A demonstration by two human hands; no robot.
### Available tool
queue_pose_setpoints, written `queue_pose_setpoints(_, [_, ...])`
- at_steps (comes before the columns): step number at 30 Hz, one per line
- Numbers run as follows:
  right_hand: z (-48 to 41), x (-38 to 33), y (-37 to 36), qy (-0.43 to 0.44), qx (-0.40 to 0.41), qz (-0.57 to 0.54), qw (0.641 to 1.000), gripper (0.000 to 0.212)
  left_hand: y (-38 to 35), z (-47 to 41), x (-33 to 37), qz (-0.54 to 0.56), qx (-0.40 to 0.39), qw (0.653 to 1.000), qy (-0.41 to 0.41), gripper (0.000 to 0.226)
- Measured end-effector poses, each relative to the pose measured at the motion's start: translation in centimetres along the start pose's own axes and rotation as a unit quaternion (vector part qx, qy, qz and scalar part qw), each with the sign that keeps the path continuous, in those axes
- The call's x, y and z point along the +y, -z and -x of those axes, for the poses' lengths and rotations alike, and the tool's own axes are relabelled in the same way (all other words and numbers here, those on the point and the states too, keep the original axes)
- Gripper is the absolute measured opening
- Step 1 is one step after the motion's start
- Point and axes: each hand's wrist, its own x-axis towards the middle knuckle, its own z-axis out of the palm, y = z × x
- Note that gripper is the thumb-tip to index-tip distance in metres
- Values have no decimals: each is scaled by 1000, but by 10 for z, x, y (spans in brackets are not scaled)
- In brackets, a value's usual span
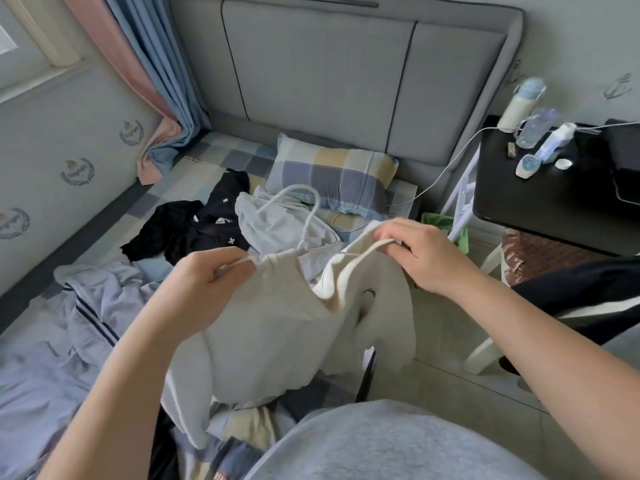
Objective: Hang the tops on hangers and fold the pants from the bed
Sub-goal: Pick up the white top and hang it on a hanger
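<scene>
Your left hand (211, 275) and right hand (422, 254) each pinch a strap of the cream top (277, 323), centre | unhung | black clothes (194, 226) at 11 o'clock on bed (221, 154), unsorted

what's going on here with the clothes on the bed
A person is fitting a cream top onto a white hanger. The left hand and right hand each pinch one shoulder of it above the bed. Black clothes and a pale striped garment lie on the bed, not yet sorted.
</scene>
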Motion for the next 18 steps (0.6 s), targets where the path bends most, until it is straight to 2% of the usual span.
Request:
queue_pose_setpoints(2, [-5, -35, -6, 56, -6, -50, 997, 20, -11, -2, 14, 7, -4, 1000, -26, 18])
queue_pose_setpoints(5, [-10, -66, -20, 44, -22, -102, 994, 15, -16, -8, 25, 23, 29, 998, -54, 20])
queue_pose_setpoints(8, [-15, -69, -12, 40, -11, -124, 991, 23, -9, -11, 13, 27, 55, 996, -63, 18])
queue_pose_setpoints(10, [-16, -65, 2, 27, -17, -173, 984, 23, 2, -13, -5, 40, 92, 994, -44, 13])
queue_pose_setpoints(13, [-17, -56, 26, 8, -34, -247, 968, 19, 18, -12, -31, 50, 141, 989, -5, 17])
queue_pose_setpoints(18, [-23, -48, 36, -15, -39, -201, 979, 39, 10, -10, -35, 69, 110, 991, -1, 18])
